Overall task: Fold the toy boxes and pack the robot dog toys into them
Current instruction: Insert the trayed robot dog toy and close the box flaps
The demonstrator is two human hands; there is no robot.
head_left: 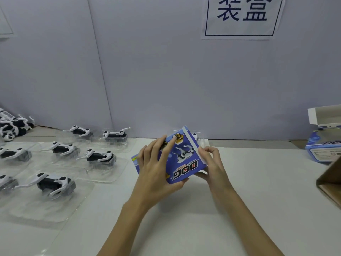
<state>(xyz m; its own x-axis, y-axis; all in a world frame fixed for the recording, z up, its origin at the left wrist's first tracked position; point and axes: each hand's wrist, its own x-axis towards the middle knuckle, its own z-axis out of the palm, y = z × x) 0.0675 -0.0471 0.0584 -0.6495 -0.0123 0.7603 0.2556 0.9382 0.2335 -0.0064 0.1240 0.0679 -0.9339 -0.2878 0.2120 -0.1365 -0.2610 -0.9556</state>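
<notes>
1. Pale grey wall panels (pixel 147 71) stand behind a white table (pixel 184 218); a paper sign (pixel 241 15) with two large characters hangs at far right.
2. Robot dog toys (pixel 53 183) in clear plastic trays (pixel 46 209) cover the table's left side, with loose ones piled at far left.
3. An open blue box (pixel 323 143) sits at far right, a brown carton (pixel 330 183) nearer beside it.
4. At centre, a blue toy box (pixel 182 159) printed "DOG" is held tilted above the table.
5. Left hand (pixel 155 169) grips its left side, fingers spread across the printed face and thumb beneath.
6. Right hand (pixel 210 163) pinches the white flap on its right edge.
</notes>
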